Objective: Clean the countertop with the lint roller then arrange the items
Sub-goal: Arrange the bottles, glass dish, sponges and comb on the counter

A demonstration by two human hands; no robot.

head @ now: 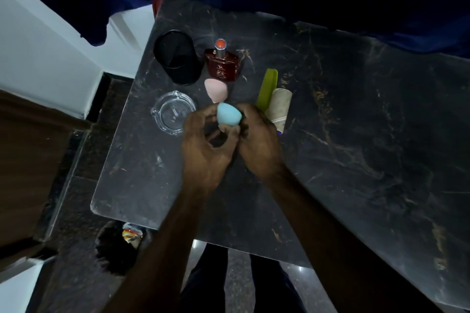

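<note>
Dark marbled countertop (356,114) fills my view. I have the blue sponge (228,115) pinched between left hand (203,152) and right hand (256,145), fingers closed on it, tip pointing away toward the pink sponge (216,89) just beyond (lint roller (279,107) lies right).

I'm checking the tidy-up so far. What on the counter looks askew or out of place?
The lint roller lies on its side, tilted, beside its green cover. The rest stands in a neat group; both hands hold the blue sponge.
</note>
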